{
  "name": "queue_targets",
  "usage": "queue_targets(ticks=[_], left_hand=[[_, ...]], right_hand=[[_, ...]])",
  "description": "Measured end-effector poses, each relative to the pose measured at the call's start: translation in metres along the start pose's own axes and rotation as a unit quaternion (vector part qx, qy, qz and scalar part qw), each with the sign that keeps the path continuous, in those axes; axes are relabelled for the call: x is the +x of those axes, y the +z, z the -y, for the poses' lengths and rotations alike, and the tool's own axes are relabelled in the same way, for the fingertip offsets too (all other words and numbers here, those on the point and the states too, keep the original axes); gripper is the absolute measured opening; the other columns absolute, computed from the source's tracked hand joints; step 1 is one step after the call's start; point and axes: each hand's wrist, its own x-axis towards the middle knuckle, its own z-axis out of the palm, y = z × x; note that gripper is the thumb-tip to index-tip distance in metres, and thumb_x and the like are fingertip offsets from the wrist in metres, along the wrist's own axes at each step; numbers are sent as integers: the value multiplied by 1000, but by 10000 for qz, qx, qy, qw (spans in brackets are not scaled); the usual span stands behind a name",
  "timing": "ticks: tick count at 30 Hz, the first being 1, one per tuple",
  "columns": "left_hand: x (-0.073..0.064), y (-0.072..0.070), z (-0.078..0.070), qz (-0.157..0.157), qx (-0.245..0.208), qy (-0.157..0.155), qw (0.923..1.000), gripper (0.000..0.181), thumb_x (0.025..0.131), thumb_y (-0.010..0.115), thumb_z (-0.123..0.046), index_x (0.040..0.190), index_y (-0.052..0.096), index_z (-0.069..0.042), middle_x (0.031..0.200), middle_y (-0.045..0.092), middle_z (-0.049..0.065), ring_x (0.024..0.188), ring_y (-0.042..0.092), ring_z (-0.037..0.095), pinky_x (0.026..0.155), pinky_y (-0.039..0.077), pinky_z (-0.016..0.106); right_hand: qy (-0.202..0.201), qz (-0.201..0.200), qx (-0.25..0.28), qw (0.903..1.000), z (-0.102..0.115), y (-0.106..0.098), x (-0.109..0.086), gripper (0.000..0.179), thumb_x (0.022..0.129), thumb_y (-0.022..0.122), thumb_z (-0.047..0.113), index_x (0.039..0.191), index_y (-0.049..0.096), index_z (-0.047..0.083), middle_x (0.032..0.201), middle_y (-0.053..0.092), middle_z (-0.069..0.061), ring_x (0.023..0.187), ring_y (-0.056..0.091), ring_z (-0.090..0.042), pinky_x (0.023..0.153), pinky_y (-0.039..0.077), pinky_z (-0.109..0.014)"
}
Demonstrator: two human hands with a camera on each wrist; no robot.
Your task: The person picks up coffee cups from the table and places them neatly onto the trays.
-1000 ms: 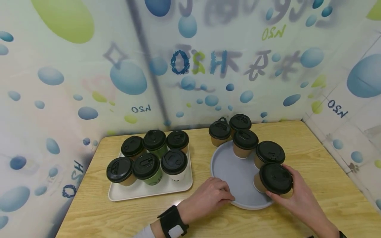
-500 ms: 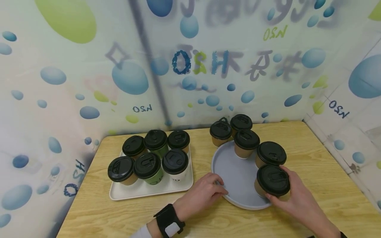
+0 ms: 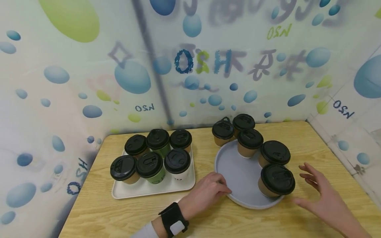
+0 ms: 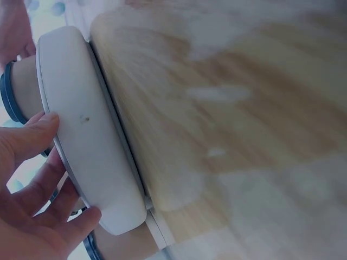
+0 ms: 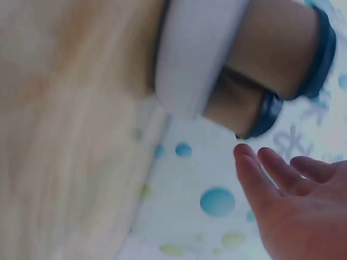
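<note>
A round grey tray (image 3: pixel 238 178) stands on the wooden table, with three lidded brown paper cups along its right and back. Among them, a paper cup (image 3: pixel 276 180) sits at the front right, upright, under a black lid. My left hand (image 3: pixel 207 191) holds the tray's front-left rim; in the left wrist view its thumb and fingertips (image 4: pixel 92 215) lie at the rim. My right hand (image 3: pixel 325 201) is off to the right of the front cup, apart from it, fingers spread. In the right wrist view the right hand (image 5: pixel 301 189) holds nothing.
A white rectangular tray (image 3: pixel 143 192) on the left carries several lidded cups in brown, green and white. Behind the round tray stand two more brown cups, one at the left (image 3: pixel 221 141). A patterned wall (image 3: pixel 196 99) borders the table's back.
My right hand has let go of the front-right cup and moved away to the right. My left hand has shifted slightly along the tray's rim. The cups on the white tray have stayed put.
</note>
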Motion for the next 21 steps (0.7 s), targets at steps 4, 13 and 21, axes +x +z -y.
queue_targets(ticks=[4,13,21], left_hand=[[8,3,-1,35,105,19,9999,10,94,79,-20,101,85,-25,97,65,-10,93,58,4,84,46,10],[35,19,-7,16,267,58,9996,10,92,81,-21,100,85,-25,94,67,-10,91,60,3,85,46,11],[54,28,-12,-109,474,-37,9988,11,92,81,-23,102,85,-26,94,68,-10,90,61,3,83,45,10]], right_hand=[[-113,-535,269,9981,-11,-21,7,60,108,51,4,163,27,11,143,44,25,123,44,17,95,35,0],[1617,-1182,162,9796,-41,-39,43,52,114,39,27,142,45,-16,100,55,26,87,56,17,73,50,-5],[1836,-6,-17,9830,-64,-38,55,52,114,36,24,127,53,-24,93,70,-11,73,64,3,63,59,-22]])
